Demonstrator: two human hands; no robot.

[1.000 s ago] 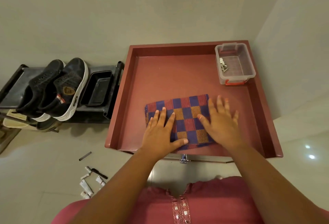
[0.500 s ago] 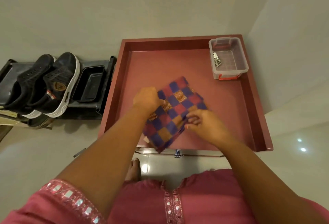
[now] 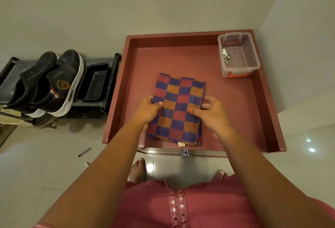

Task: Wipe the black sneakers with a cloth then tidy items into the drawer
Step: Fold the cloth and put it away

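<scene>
A folded checked cloth [image 3: 178, 108] in blue, red and orange lies flat in the open maroon drawer [image 3: 204, 55], long side running away from me. My left hand [image 3: 147, 109] grips its left edge with the thumb on top. My right hand [image 3: 212, 113] pinches its right edge. The black sneakers [image 3: 52, 82] with white soles stand side by side on a black shoe rack [image 3: 110, 82] to the left of the drawer.
A clear plastic box [image 3: 238, 53] with a red latch holds keys in the drawer's far right corner. A black tray [image 3: 95, 83] sits on the rack beside the sneakers. Small items [image 3: 84, 152] lie on the tiled floor at the left. My bare feet [image 3: 138, 170] stand below the drawer front.
A second ago both palms pressed the cloth flat, lying sideways. Then I lifted and turned it; now it lies lengthwise in the drawer, held at both side edges.
</scene>
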